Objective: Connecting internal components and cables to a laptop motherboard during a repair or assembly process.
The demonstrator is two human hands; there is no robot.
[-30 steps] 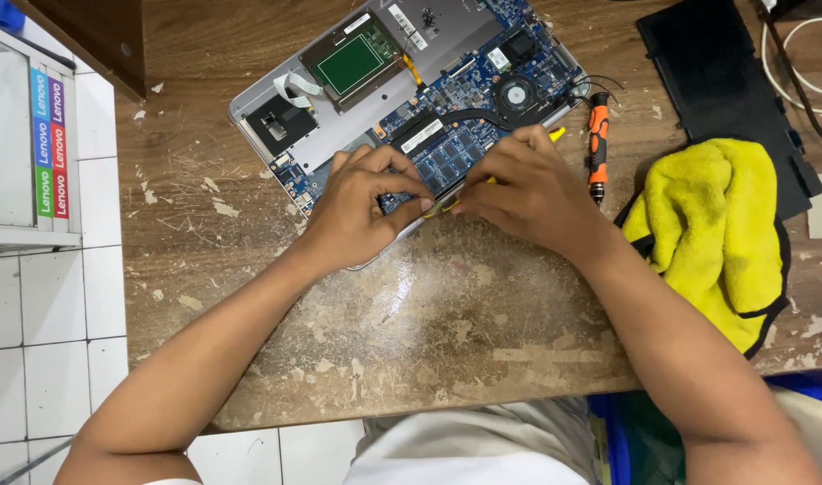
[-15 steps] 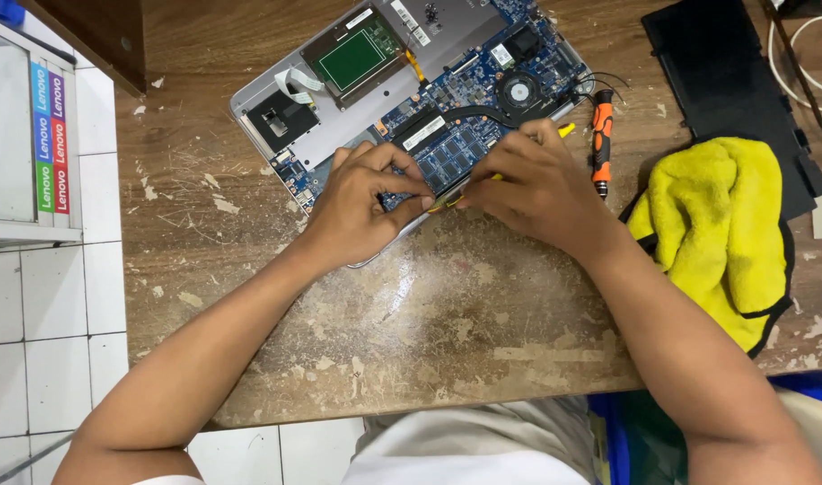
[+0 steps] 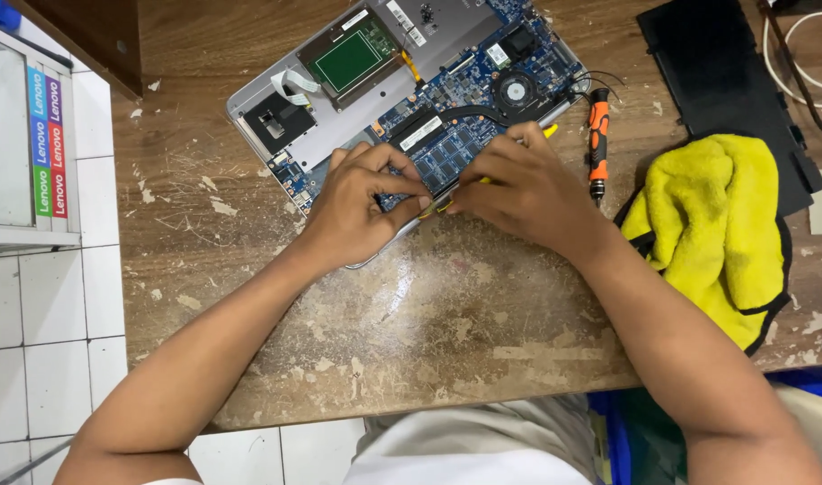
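Laptop (image 3: 402,90): opened up, bottom cover off, lying on the counter (image 3: 447,323) at a slant, long axis running from lower left to upper right; directly ahead of both hands, near edge right under the fingertips.
Board: blue circuit board (image 3: 456,148) exposed across the right half of the shell, round fan (image 3: 517,90) toward the far right end, green-faced module (image 3: 350,61) in the silver left half.
Working spot: near edge of the board, about midway along the shell, where the two sets of fingertips meet.
Left hand (image 3: 357,211): curled, fingers bent down and pinched close together on the board's near edge; exactly which part is pressed, hidden by the knuckles.
Right hand (image 3: 523,189): closed around a thin yellow tool (image 3: 447,201), tip poking out toward the left hand, far end showing yellow past the knuckles; grip tight, little gap between fingers.
Nearer hand: neither clearly, both touching the same spot from opposite sides.
Screwdriver (image 3: 597,148): orange and black, lying just right of the laptop, near the right hand, untouched, long axis pointing away from the body.
Cloth (image 3: 712,229): yellow, bunched, right of the right forearm, apart from the laptop.
Black panel (image 3: 725,85): flat, far right, partly under the cloth.
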